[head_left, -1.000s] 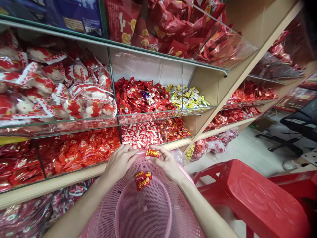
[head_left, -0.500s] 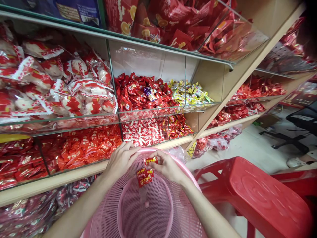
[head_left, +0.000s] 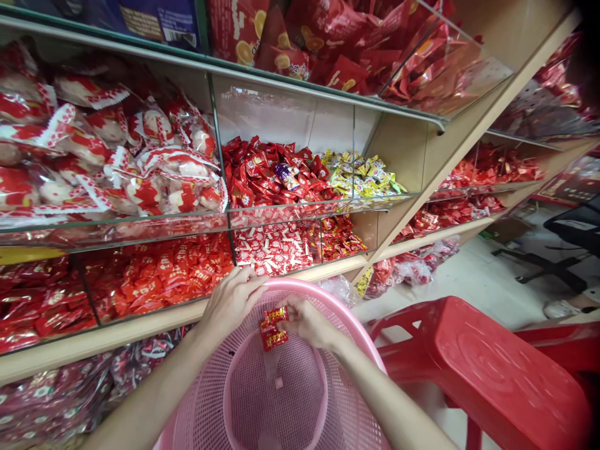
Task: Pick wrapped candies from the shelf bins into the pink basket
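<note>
A pink mesh basket [head_left: 328,289] stands in front of me. My left hand [head_left: 234,299] is closed over its far rim on the left, fingers side by side. Inside the basket my right hand [head_left: 307,320] pinches a small red candy packet [head_left: 276,314] with yellow lettering, between thumb and fingers. Just below it, touching or overlapping, are other red candy packets [head_left: 274,338] of the same kind against the basket's inner side. A small pale square [head_left: 279,382] lies on the basket's bottom.
Glass-fronted shelves hold red-wrapped candies [head_left: 276,172], yellow packets [head_left: 365,175], red-and-white sweets [head_left: 274,247] and large clear-wrapped sweets [head_left: 154,169]. A wooden shelf edge [head_left: 140,328] runs just beyond the basket. At right stands a red plastic stool [head_left: 506,362]; a black chair [head_left: 562,240] is behind it.
My right hand has moved slightly down and left with its candy packet, bringing it against the others. The left hand stays on the rim. The view has shifted slightly.
</note>
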A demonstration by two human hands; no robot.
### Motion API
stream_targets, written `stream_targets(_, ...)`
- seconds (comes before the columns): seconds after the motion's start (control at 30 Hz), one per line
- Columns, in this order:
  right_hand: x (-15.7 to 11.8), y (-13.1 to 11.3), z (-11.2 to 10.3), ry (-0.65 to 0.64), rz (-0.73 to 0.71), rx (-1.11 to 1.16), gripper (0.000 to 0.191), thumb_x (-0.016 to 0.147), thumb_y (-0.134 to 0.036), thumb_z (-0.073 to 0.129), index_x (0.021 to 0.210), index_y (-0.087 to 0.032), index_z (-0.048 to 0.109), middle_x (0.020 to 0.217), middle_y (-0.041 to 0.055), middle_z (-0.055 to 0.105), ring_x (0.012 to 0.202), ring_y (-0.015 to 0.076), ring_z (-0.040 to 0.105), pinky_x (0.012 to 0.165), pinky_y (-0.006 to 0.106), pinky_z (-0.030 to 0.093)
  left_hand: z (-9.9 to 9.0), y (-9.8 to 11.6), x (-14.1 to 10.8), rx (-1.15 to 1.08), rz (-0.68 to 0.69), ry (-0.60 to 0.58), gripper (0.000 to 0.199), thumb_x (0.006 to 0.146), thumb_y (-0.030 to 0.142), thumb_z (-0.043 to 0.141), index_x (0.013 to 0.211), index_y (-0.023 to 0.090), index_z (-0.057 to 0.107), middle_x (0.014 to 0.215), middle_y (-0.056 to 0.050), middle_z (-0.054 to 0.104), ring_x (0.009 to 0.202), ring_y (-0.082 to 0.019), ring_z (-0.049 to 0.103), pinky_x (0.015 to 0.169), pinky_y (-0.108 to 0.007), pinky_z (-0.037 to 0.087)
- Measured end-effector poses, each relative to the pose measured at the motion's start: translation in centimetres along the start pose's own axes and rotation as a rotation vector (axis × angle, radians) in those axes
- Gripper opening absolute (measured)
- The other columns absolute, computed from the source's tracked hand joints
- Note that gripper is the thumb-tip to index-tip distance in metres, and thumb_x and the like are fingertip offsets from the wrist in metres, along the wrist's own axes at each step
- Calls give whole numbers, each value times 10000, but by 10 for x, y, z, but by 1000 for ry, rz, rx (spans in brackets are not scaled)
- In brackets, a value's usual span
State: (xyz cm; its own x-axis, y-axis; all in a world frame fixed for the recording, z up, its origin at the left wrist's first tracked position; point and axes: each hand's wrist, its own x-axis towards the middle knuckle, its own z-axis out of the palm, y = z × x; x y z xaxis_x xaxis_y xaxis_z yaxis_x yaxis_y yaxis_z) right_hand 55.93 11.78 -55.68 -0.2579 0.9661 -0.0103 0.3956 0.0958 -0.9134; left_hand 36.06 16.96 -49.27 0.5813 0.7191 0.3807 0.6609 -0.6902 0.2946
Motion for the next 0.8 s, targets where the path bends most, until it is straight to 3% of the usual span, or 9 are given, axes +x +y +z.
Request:
stream_targets(0.23, 1, -6, 4, -62, 20, -42, 254, 851, -238, 555, 1105, -241, 536, 595, -58, 544, 485, 128, 549, 483, 225, 392, 2, -3, -1, 4, 4, 0, 341, 927, 317, 413, 1114, 189, 668, 931, -60, 600, 864, -204, 508, 750, -344, 422)
stream_targets(0.33, 0, -13, 2, -52, 30, -218, 262, 858, -237, 554, 1120, -245, 553, 556, -60, 544, 465, 129, 546, 503, 229, 402, 2, -4, 0, -1, 15, 5, 334, 927, 308, 415, 1100, 184, 673, 919, -59, 598, 864, -205, 508, 752, -347, 423)
stream_targets(0.5, -2, -21, 4, 38, 11, -569, 275, 837, -282, 594, 1102, -213, 578, 742, 22, 630, 688, 179, 602, 625, 259, 417, 1, -4, 1, -7, 24, 5, 331, 926, 307, 415, 1100, 198, 673, 898, -59, 589, 857, -212, 514, 732, -355, 430)
stream_targets(0.6, -4, -28, 2, 72, 11, -619, 359, 840, -369, 589, 1148, -185, 564, 669, 15, 598, 624, 180, 572, 568, 256, 383, 3, -7, 2, 7, 49, 16, 337, 929, 312, 406, 1113, 208, 667, 883, -58, 575, 851, -215, 500, 726, -357, 421)
stream_targets(0.7, -6, -41, -13, 197, -77, -471, 351, 872, -429, 532, 1133, -199, 579, 565, -37, 532, 513, 133, 505, 514, 223, 348, 6, -10, 2, 28, 61, 24, 344, 931, 319, 403, 1120, 197, 663, 879, -58, 573, 837, -205, 501, 725, -345, 414)
stream_targets(0.8, 0, -53, -48, 420, -123, -343, 305, 912, -413, 449, 1015, -182, 619, 568, -35, 546, 505, 113, 495, 521, 204, 360, 9, -13, 2, 34, 47, 30, 347, 934, 315, 394, 1084, 178, 675, 884, -61, 575, 821, -198, 515, 712, -340, 410)
